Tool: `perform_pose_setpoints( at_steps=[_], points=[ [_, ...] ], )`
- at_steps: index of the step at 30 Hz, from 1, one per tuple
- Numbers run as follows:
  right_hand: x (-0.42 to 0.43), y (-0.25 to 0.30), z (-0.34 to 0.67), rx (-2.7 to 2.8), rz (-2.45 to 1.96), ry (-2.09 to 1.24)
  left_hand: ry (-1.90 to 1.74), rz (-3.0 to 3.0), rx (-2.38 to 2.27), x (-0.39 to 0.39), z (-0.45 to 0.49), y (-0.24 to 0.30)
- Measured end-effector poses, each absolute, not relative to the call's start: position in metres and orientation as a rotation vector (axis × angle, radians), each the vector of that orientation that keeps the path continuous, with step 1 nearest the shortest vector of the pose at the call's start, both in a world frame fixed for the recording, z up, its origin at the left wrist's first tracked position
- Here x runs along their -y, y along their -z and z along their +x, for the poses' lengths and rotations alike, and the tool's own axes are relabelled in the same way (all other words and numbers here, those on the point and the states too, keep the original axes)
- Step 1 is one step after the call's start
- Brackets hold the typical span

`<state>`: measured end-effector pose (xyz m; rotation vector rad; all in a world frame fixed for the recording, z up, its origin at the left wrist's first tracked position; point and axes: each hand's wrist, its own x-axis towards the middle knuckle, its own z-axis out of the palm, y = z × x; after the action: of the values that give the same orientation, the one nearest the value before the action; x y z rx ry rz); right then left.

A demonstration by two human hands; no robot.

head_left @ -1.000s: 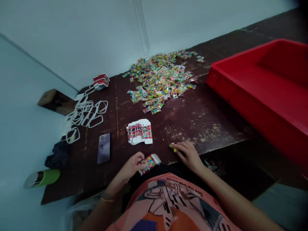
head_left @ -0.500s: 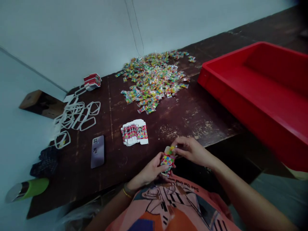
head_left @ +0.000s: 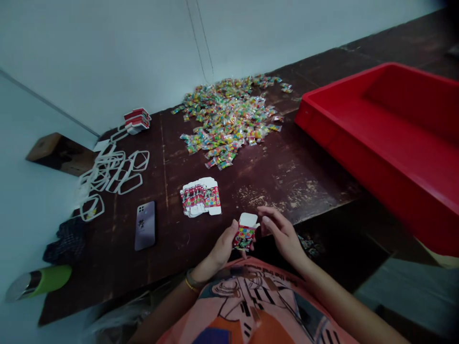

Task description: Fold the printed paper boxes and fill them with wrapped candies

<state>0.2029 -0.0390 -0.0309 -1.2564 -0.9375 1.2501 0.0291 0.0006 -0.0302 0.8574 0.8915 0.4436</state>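
My left hand (head_left: 225,244) is closed around a small printed candy box (head_left: 245,236), red with coloured dots, its white top flap standing up. Just to the right of the box, my right hand (head_left: 281,234) has its fingers apart and slightly bent, with nothing visible in them. Beyond my hands lies a fanned stack of flattened candy boxes (head_left: 201,197) with the same print. A big heap of small wrapped candies (head_left: 233,117) spreads over the back of the dark table (head_left: 172,239). The inside of the held box is hidden.
A large red tray (head_left: 358,143) stands on the right. At left lie a purple phone (head_left: 145,225), loose white frames (head_left: 114,172), a brown box (head_left: 60,154), a stack of red and white cards (head_left: 137,120), a dark cloth (head_left: 66,241) and a green bottle (head_left: 43,282).
My right hand has let go of the candy, which no longer shows at the box's top, and drawn slightly away with its fingers apart. The flap now stands in plain view.
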Motion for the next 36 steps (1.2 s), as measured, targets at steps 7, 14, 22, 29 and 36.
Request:
perform_pose_setpoints(
  at_steps=[7, 14, 22, 29, 36],
  points=[
    [0.030, 0.023, 0.211, 0.676, -1.014, -1.869, -0.352, 0.793, -0.853, -0.004, 0.032, 0.031],
    [0.018, 0.001, 0.217, 1.342, -1.143, -1.642, -0.388, 0.736, -0.828, -0.004, 0.033, 0.033],
    [0.014, 0.001, 0.218, 1.420, -1.216, -1.437, -0.368, 0.571, -0.683, -0.007, 0.030, 0.035],
    [0.019, 0.015, 0.221, 1.479, -1.221, -1.269, -0.341, 0.673, -0.807, 0.002, 0.029, 0.026],
    [0.053, 0.031, 0.208, 1.286, -1.431, -1.053, -0.343, 0.599, -0.885, 0.015, 0.038, 0.042]
  ],
)
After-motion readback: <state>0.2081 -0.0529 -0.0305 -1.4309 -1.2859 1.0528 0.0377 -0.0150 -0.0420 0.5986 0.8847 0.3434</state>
